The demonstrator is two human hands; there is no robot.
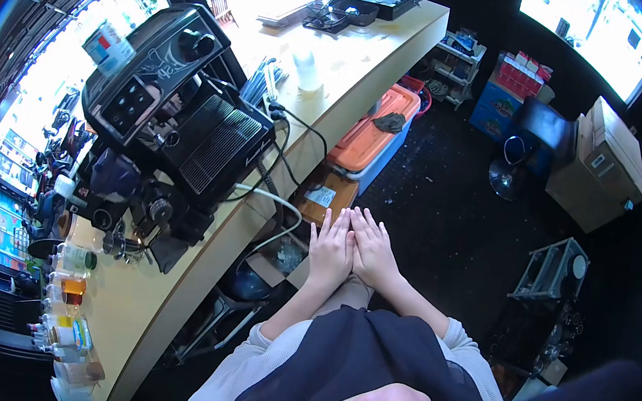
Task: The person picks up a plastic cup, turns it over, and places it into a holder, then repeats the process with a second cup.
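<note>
My left hand [331, 251] and my right hand [375, 251] are side by side in front of my dark apron [350, 362], touching along their inner edges. Both are flat with fingers stretched out and hold nothing. Left of them, on the wooden counter [156, 293], stands a black espresso machine [221, 141] with a slatted drip tray. A white bottle [308, 72] is behind it on the counter. Just beyond my hands, below the counter, is a brown box [326, 201] with a white label.
Bins with orange lids [368, 131] stand beside the counter. Farther right are a stool [506, 178], a large cardboard box [597, 173] and a metal rack [550, 270]. Bottles of syrup [73, 291] line the counter's left edge. A cable [295, 221] hangs over its side.
</note>
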